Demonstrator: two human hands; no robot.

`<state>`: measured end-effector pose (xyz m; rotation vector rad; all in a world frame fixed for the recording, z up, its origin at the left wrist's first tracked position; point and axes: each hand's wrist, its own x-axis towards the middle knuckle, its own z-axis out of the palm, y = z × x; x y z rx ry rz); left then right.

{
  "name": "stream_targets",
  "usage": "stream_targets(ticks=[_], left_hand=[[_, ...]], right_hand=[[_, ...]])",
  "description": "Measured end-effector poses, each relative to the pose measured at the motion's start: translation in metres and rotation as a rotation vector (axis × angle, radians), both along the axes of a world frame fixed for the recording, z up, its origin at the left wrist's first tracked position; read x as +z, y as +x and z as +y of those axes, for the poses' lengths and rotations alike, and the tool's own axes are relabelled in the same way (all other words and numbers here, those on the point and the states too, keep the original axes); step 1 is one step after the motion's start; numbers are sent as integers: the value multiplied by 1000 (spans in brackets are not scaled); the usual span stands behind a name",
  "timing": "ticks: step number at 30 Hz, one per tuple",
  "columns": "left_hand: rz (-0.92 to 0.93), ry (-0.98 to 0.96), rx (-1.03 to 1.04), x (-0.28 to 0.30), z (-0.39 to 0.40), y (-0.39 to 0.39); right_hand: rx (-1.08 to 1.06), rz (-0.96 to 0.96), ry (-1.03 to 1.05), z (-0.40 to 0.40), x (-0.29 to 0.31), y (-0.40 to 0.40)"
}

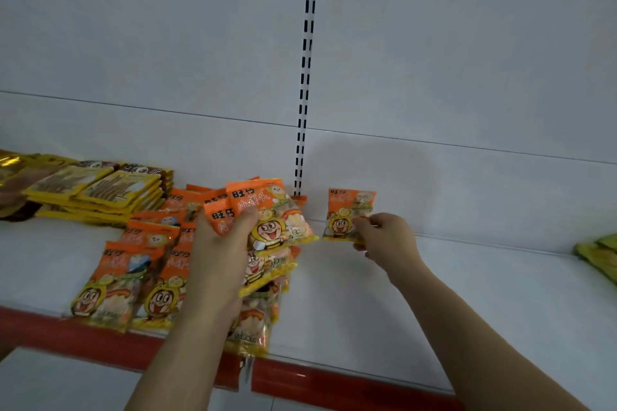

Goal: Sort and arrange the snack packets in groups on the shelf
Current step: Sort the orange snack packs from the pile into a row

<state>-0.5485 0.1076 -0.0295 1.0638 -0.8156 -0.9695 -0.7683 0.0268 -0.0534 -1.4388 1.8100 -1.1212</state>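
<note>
Orange snack packets with a cartoon face lie in a heap on the white shelf, left of centre. My left hand grips a fanned bunch of these orange packets above the heap. My right hand pinches a single orange packet by its lower right corner and holds it upright near the back panel, just right of the slotted upright. A gap of bare shelf separates that packet from the bunch.
Yellow flat packets are stacked at the back left, with darker packets beyond them. Green-yellow packets lie at the far right edge. A slotted upright runs up the white back panel. A red strip edges the shelf front.
</note>
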Motion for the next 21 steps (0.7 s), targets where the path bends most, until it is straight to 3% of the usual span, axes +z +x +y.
stream_targets(ticks=[10, 13, 17, 19, 21], left_hand=[[-43, 70, -148, 1, -16, 19], [-85, 58, -176, 0, -19, 19], [-133, 45, -238, 3, -23, 15], [-172, 23, -258, 4, -26, 11], [-218, 2, -264, 6, -29, 5]], right_hand=[[-87, 451, 62, -33, -27, 31], [-124, 505, 76, -34, -27, 33], [-180, 386, 1, -19, -10, 32], [-116, 195, -82, 1, 9, 33], [94, -75, -100, 30, 32, 40]])
